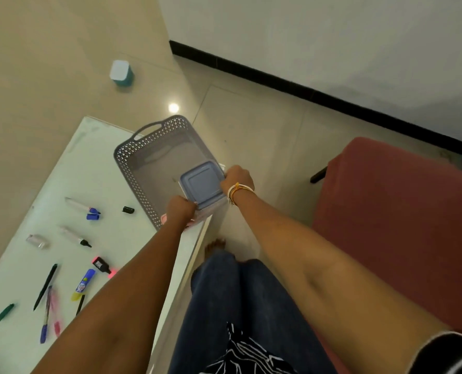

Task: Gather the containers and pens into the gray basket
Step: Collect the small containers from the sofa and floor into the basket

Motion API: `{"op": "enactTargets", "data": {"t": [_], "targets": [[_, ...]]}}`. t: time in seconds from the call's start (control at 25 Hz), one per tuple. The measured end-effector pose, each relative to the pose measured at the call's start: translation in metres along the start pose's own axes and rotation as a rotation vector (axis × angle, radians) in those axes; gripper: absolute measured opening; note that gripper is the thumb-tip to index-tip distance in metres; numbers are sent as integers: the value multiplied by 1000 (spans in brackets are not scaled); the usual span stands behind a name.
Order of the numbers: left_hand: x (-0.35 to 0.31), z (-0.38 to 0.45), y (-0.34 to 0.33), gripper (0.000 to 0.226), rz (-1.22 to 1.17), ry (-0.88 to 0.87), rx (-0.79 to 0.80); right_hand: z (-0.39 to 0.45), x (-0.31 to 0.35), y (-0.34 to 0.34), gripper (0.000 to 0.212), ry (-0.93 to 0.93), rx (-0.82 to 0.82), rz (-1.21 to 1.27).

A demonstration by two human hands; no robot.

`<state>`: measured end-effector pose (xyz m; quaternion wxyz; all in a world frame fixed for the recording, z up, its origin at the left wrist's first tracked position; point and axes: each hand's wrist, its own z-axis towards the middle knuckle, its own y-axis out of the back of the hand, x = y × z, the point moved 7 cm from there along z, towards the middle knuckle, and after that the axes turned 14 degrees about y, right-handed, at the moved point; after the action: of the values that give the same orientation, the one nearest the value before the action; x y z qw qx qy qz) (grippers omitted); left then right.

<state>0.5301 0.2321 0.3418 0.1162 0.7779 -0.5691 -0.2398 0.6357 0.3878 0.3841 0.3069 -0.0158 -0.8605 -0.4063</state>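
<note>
We see the gray basket (143,157) at the table's far corner, lattice walls, handle away from us. A container (201,184) with a blue square lid sits level at its near end. Pens (46,286) and markers (75,237) lie scattered flat on the table.

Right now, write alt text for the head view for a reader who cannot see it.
Both hands, left and right, grip a blue-lidded container over the near end of a gray basket on a white table. Pens and markers lie scattered on the table to the left; a red chair stands on the right.
</note>
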Motion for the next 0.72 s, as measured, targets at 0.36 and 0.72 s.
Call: {"op": "enactTargets", "data": {"t": [0.36, 0.72], "targets": [[10, 73, -17, 29, 192, 10, -70, 57, -7, -60, 32, 206, 185, -419], [-23, -14, 24, 11, 153, 127, 22, 24, 37, 2, 35, 228, 391, -427]]}}
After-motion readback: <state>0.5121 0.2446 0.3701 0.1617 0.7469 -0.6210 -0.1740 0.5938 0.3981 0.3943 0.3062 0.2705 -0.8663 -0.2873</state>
